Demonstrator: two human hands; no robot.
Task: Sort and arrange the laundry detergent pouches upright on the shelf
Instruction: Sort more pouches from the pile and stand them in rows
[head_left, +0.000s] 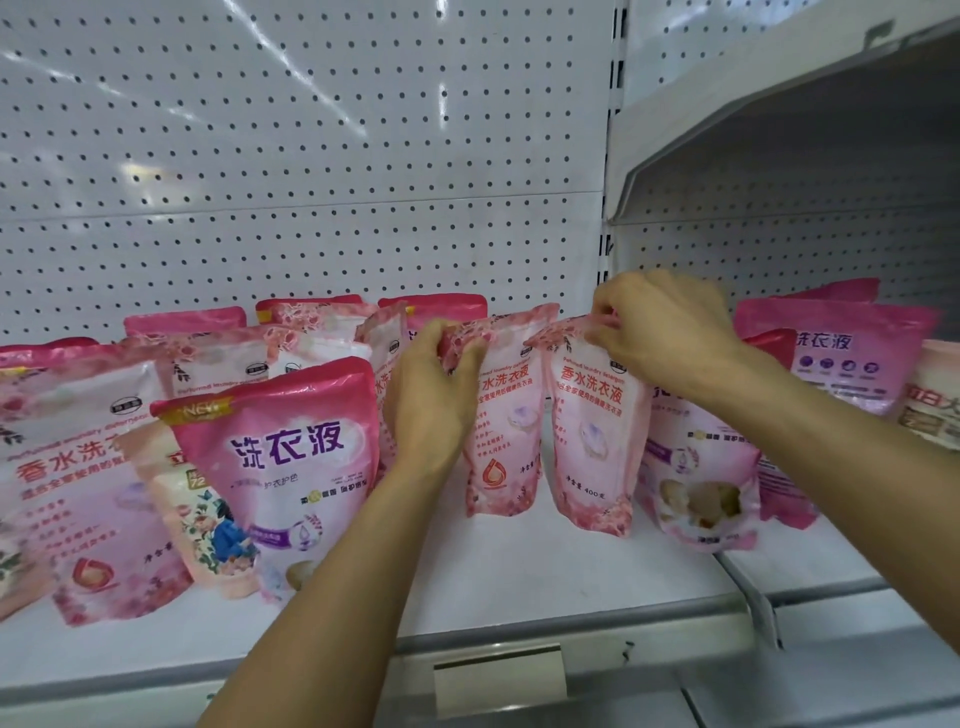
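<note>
Two light pink rose-print pouches stand upright side by side in the middle of the white shelf. My left hand grips the top left corner of the left pouch. My right hand pinches the top edge of the right pouch. Several more pink pouches stand or lean around them. A darker pink pouch with purple lettering stands at the front left.
A white pegboard wall backs the shelf. An upper shelf overhangs at the right, with darker pink pouches below it. A price-tag holder sits on the shelf's front rail. Bare shelf surface lies in front of the two held pouches.
</note>
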